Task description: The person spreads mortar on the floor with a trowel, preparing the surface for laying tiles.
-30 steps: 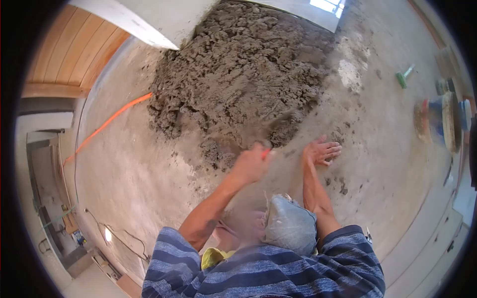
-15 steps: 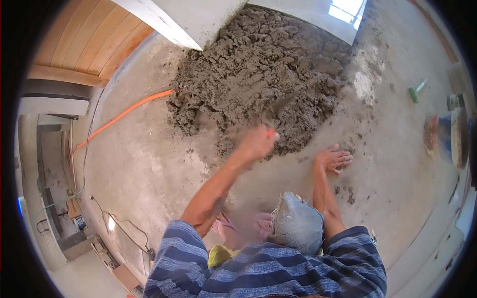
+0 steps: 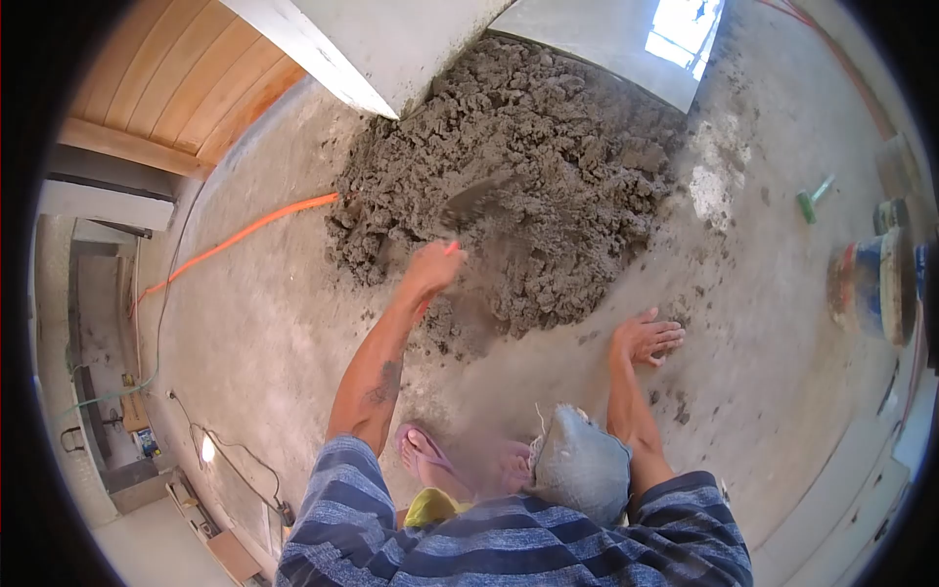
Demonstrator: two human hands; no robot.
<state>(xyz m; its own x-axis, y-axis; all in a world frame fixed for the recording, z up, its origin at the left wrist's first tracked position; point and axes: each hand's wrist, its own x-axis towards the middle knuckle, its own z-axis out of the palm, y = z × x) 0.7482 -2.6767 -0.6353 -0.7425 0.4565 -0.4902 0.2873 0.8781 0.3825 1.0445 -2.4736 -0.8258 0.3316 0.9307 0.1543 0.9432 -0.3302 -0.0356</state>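
My left hand (image 3: 430, 270) is closed around the orange-red handle of a trowel (image 3: 473, 200). Its grey blade, slightly blurred, lies against the wet mortar heap (image 3: 577, 166) and points up and to the right. Part of the handle is hidden by the fingers. My right hand (image 3: 648, 338) rests on the concrete floor with its fingers spread, to the right of the heap's lower edge, and holds nothing. Small crumbs of mortar lie around it.
An orange hose (image 3: 245, 233) runs to the heap's left side. Paint-stained buckets (image 3: 866, 289) stand at the right, near a green-headed brush-like tool (image 3: 806, 206). A white panel (image 3: 597, 44) borders the heap's far side. A lit bulb (image 3: 207, 449) with a cord lies at lower left.
My left hand has moved left with the trowel, whose blade now lies farther left on the mortar. My right hand stays planted on the floor. The view has shifted slightly.
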